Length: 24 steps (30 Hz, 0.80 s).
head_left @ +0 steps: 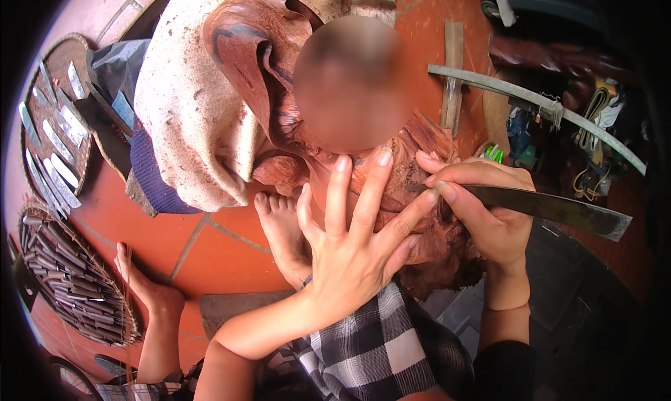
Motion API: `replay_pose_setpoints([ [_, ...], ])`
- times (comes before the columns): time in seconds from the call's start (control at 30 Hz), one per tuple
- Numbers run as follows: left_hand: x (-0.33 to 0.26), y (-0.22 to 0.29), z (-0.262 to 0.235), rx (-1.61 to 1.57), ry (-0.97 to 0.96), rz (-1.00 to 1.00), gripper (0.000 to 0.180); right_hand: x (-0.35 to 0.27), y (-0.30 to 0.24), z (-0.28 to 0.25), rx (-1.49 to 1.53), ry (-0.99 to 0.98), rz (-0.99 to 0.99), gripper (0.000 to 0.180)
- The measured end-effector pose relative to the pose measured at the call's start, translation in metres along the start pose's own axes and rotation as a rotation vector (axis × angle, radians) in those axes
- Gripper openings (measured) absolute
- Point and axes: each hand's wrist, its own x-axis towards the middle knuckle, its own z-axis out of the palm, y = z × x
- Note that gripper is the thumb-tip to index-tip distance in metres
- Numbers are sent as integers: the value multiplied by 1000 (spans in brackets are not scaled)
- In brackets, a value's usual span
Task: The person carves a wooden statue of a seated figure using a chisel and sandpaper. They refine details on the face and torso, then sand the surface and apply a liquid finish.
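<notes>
Grip: our right hand (500, 232) is pinched on the dark flat blade (576, 210), long axis left-right, outer end slightly nearer us. Our left hand (349, 254) rests fingers-spread on the carved wood (320, 169), forefinger at the blade's inner end. Wood lies left of the right-hand grip, running far-left against cream cloth (199, 114).

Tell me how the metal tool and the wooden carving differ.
The metal tool is slim, flat and dark; the wooden carving is bulky, curved and reddish brown. The right hand holds the metal tool, while the left hand rests on the wooden carving. Each is touched by a hand.
</notes>
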Motion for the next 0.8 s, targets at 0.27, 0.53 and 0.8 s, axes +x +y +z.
replay_pose_setpoints([
  [0.27,2,0,-4,-28,-3,-11,47,-2,9,-4,64,-19,-26,9],
  [0.53,3,-1,-4,-25,28,-6,48,-1,5,1,42,29,12,8],
  [0.8,2,-3,-8,-63,-56,10,47,-4,9,2,85,35,57,8],
])
